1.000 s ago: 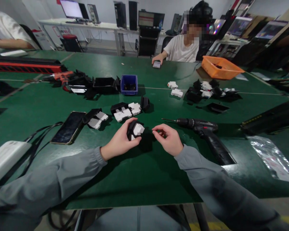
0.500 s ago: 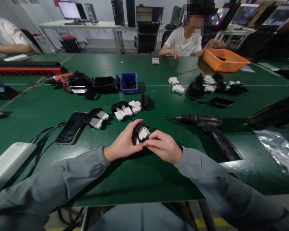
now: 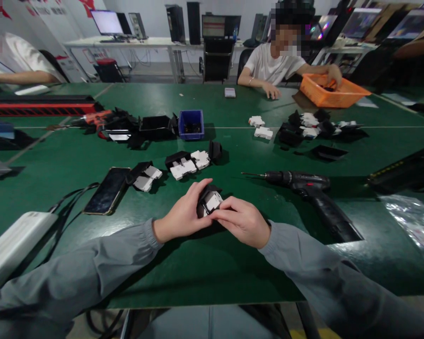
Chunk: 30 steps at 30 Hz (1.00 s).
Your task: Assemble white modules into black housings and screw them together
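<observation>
On the far left of the green worktop [image 3: 74, 155] lies a long white plastic box [image 3: 14, 242] with black cables, and next to it a black smartphone [image 3: 108, 190] lies flat. Further right, small white and black plastic parts [image 3: 187, 165] sit in a loose group. Just below them, the left hand [image 3: 183, 216] is curled around a small black housing with a white insert [image 3: 209, 201], held just above the worktop near its front edge. The right hand [image 3: 242, 220] touches the same piece, its fingers [image 3: 221, 213] pinched closed on the white insert. To the right, a black cordless screwdriver [image 3: 305, 188] lies on its side, apart from both hands.
</observation>
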Tool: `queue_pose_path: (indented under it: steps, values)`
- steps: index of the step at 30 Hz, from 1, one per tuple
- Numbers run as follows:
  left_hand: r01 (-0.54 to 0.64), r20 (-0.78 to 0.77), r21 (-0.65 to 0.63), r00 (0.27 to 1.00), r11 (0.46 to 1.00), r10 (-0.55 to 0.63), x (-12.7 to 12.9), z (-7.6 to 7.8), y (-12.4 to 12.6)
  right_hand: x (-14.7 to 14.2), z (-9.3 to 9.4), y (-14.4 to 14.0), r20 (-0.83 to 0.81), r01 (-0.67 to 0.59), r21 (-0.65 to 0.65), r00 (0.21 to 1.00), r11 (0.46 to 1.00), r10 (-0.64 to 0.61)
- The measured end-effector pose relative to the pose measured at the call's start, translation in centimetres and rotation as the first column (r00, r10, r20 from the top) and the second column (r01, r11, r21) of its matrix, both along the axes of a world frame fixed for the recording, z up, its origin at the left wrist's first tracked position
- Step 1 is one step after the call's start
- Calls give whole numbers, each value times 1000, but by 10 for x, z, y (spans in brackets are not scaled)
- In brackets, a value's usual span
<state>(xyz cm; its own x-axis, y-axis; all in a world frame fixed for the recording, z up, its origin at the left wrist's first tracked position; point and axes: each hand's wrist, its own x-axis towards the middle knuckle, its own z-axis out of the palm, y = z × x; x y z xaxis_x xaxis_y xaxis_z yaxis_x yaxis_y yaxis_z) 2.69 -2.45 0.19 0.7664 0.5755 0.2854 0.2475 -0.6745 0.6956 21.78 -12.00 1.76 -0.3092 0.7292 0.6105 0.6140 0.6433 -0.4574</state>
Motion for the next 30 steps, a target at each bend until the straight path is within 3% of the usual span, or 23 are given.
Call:
queue_pose_path:
  steps: [4,9,12,17,23,26,30]
  values:
    - [-29,3,3,1000,1000,29,1,2,-3,-11,0,-8,-182,107,-212,972,971,-147]
    - [-24,-19,25,1000,999,24,1,3,-6,-18,-2,-10,-221,237,-441,906,866,-361]
    - [-31,-27,24,999,999,32,1,3,-6,-15,-5,-7,-150,216,-498,932,840,-329]
    - [11,-43,40,999,999,-9,-1,3,-7,-9,-9,-9,-11,66,-367,997,928,-76]
    - [24,-21,41,1000,999,-23,-3,5,-7,-1,-5,-12,84,14,-135,996,991,-2]
    - [-7,1,14,1000,1000,7,-3,6,-6,-2,10,-11,118,-21,58,993,998,15]
    - [-18,3,-24,1000,1000,18,-4,4,-1,-24,55,-14,44,-150,202,989,968,144]
